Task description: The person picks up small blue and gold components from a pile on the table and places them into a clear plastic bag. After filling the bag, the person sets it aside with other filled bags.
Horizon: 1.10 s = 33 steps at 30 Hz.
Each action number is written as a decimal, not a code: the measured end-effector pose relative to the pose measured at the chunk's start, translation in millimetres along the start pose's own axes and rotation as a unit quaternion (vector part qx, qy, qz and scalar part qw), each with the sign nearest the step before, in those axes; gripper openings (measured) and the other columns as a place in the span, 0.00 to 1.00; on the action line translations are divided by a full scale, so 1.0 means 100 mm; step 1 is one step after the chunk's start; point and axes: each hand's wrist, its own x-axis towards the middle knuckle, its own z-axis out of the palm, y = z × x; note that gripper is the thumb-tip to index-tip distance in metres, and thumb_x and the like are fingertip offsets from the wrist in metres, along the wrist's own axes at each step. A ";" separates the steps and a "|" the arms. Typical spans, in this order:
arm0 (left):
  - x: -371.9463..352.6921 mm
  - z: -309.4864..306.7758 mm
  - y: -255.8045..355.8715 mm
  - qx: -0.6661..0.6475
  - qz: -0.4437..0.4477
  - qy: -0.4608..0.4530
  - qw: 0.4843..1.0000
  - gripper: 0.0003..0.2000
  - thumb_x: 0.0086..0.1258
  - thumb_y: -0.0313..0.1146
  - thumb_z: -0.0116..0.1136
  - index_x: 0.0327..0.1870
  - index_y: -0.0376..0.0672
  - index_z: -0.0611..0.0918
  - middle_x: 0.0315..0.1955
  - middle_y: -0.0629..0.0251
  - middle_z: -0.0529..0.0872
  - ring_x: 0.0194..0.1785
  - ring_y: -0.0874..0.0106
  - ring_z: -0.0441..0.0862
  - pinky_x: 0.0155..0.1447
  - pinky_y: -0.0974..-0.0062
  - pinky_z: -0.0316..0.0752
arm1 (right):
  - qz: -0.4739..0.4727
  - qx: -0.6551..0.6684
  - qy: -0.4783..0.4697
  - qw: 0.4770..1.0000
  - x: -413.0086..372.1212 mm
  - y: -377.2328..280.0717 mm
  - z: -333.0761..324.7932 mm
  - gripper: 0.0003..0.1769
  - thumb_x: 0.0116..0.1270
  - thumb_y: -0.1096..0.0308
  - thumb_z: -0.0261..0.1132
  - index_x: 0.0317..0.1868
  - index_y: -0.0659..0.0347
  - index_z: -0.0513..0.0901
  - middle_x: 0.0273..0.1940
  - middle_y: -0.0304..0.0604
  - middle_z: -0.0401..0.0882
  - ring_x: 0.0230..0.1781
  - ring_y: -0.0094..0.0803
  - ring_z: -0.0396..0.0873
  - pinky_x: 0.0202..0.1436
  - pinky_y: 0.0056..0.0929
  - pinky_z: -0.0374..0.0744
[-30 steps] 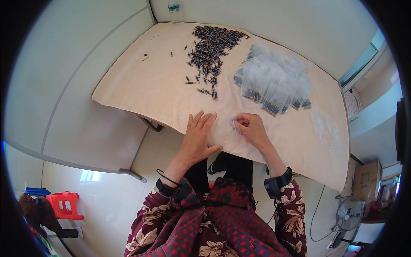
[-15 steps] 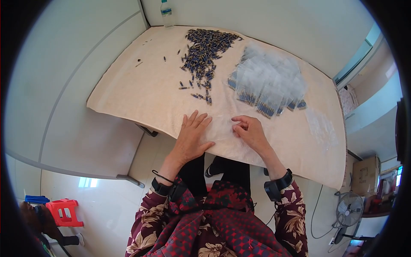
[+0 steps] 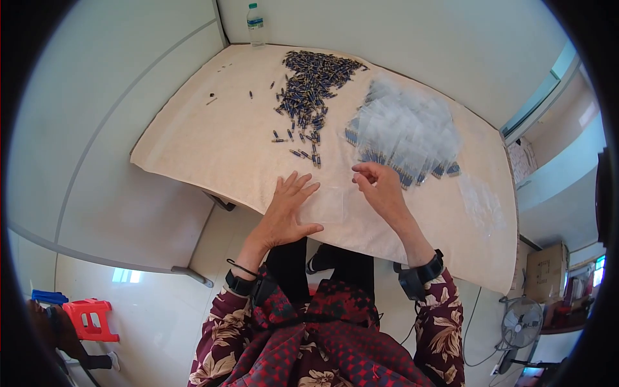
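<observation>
A small clear plastic bag lies flat near the front edge of the cloth-covered table. My left hand rests beside it with fingers spread, the thumb and fingertips at its left side. Just right of the bag, my right hand hovers with bent fingers, a small gap between thumb and forefinger, and nothing visible in it. Beyond my hands are loose small dark-blue parts with brass-coloured ends, heaped at the back and thinning toward me. Filled clear bags of the same parts overlap in a pile at the back right.
More flat clear bags lie at the table's right. A water bottle stands at the back edge by the partition. On the floor are a red stool, a fan and a cardboard box.
My right hand has moved slightly up and its thumb has parted from the forefinger. The left hand stays nearly in place, and the clear bag shows more plainly. The camera view has shifted a little.
</observation>
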 end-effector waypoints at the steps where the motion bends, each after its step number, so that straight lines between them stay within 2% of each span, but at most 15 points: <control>1: -0.01 0.01 -0.03 -0.044 -0.003 0.025 0.999 0.35 0.57 0.47 0.68 0.66 0.46 0.70 0.68 0.56 0.67 0.76 0.51 0.51 0.77 0.49 0.37 | -0.003 0.000 -0.001 1.000 0.07 0.00 0.05 0.12 0.63 0.75 0.62 0.45 0.69 0.82 0.31 0.44 0.85 0.29 0.23 0.81 0.36 0.22 0.78; 3: -0.03 0.03 -0.10 -0.131 -0.007 0.077 0.988 0.32 0.58 0.44 0.66 0.64 0.45 0.72 0.66 0.55 0.70 0.75 0.51 0.54 0.77 0.50 0.38 | -0.021 -0.031 0.002 0.999 0.21 0.00 0.17 0.10 0.62 0.74 0.63 0.43 0.67 0.83 0.32 0.46 0.85 0.29 0.27 0.82 0.36 0.23 0.79; 7: -0.03 0.05 -0.12 -0.193 -0.026 0.128 0.972 0.27 0.61 0.43 0.64 0.61 0.43 0.74 0.62 0.54 0.74 0.73 0.52 0.59 0.77 0.53 0.43 | -0.032 -0.080 0.008 0.996 0.44 0.05 0.43 0.09 0.60 0.71 0.65 0.39 0.65 0.84 0.31 0.48 0.85 0.29 0.32 0.83 0.36 0.27 0.79; 9: -0.04 0.06 -0.15 -0.196 -0.028 0.134 0.971 0.27 0.61 0.43 0.64 0.60 0.43 0.75 0.61 0.54 0.75 0.72 0.53 0.61 0.77 0.53 0.44 | -0.033 -0.097 0.011 0.995 0.54 0.07 0.56 0.08 0.59 0.69 0.66 0.37 0.64 0.85 0.31 0.49 0.85 0.29 0.34 0.83 0.37 0.28 0.79; 12: -0.03 0.08 -0.17 -0.203 -0.033 0.144 0.968 0.25 0.61 0.42 0.63 0.59 0.42 0.75 0.59 0.54 0.76 0.71 0.53 0.63 0.77 0.54 0.46 | -0.047 -0.220 0.018 0.974 0.65 0.10 0.74 0.10 0.57 0.63 0.67 0.32 0.61 0.84 0.33 0.49 0.84 0.35 0.45 0.83 0.40 0.38 0.80; 16: -0.04 0.10 -0.17 -0.202 -0.035 0.147 0.968 0.25 0.62 0.42 0.62 0.59 0.41 0.76 0.59 0.56 0.77 0.71 0.56 0.64 0.78 0.55 0.42 | -0.058 -0.325 0.012 0.944 0.75 0.11 0.85 0.11 0.55 0.61 0.69 0.29 0.60 0.82 0.33 0.50 0.83 0.38 0.47 0.81 0.41 0.42 0.79; 20: -0.04 0.10 -0.19 -0.199 -0.032 0.152 0.968 0.24 0.62 0.41 0.62 0.58 0.41 0.76 0.58 0.55 0.77 0.70 0.57 0.65 0.78 0.55 0.43 | -0.020 -0.286 -0.048 0.957 0.84 0.15 0.83 0.11 0.53 0.63 0.69 0.28 0.62 0.81 0.31 0.50 0.82 0.38 0.48 0.81 0.42 0.43 0.78; 25: -0.03 0.11 -0.18 -0.196 -0.030 0.158 0.967 0.23 0.62 0.40 0.62 0.57 0.40 0.77 0.58 0.53 0.78 0.69 0.57 0.67 0.78 0.55 0.44 | -0.063 -0.254 -0.033 0.965 0.72 0.21 0.80 0.08 0.52 0.65 0.68 0.28 0.62 0.81 0.31 0.49 0.82 0.38 0.47 0.80 0.41 0.44 0.78; 28: -0.04 0.10 -0.17 -0.195 -0.032 0.157 0.968 0.23 0.62 0.40 0.62 0.56 0.40 0.77 0.57 0.53 0.78 0.68 0.57 0.69 0.78 0.55 0.44 | -0.121 -0.267 -0.024 0.956 0.64 0.23 0.76 0.07 0.51 0.67 0.67 0.28 0.60 0.81 0.31 0.48 0.81 0.38 0.46 0.80 0.41 0.43 0.78; 33: -0.02 0.09 -0.17 -0.210 -0.041 0.150 0.965 0.20 0.62 0.38 0.62 0.53 0.39 0.79 0.57 0.52 0.78 0.67 0.59 0.70 0.77 0.57 0.47 | -0.093 -0.258 -0.033 0.961 0.60 0.22 0.68 0.08 0.50 0.68 0.69 0.28 0.62 0.82 0.32 0.49 0.82 0.37 0.46 0.80 0.41 0.41 0.77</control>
